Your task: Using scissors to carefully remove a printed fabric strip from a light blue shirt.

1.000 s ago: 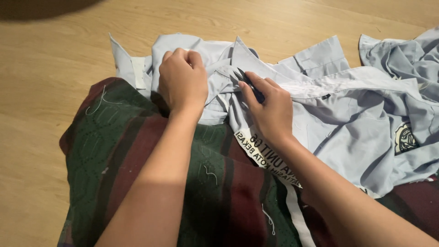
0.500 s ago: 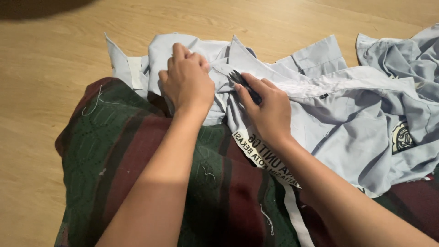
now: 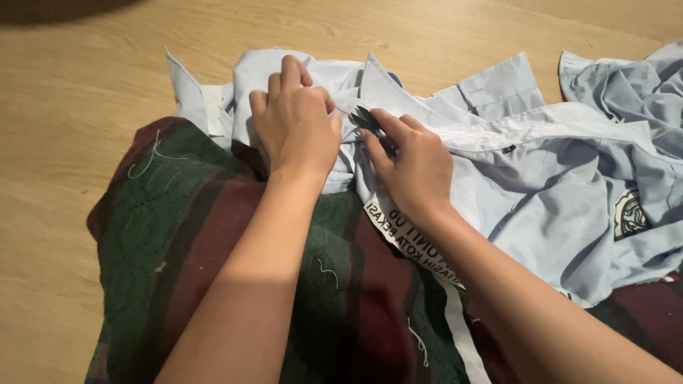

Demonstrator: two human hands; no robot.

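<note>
On the wooden floor, two bare hands work a small dark tool into a pale blue shirt.

Nearest the viewer lies a green and maroon quilted cloth, flecked with loose white threads, with both forearms stretched over it. Beyond it, the left hand presses down on the light blue shirt, its fingers curled and bunching the fabric by the collar. Just beside it, the right hand has its fingers pinched around a small dark tool, whose tip touches the shirt between the two hands. The shirt spreads rightward over the cloth, a round embroidered badge on its sleeve. Farther off is the bare wooden floor.
</note>
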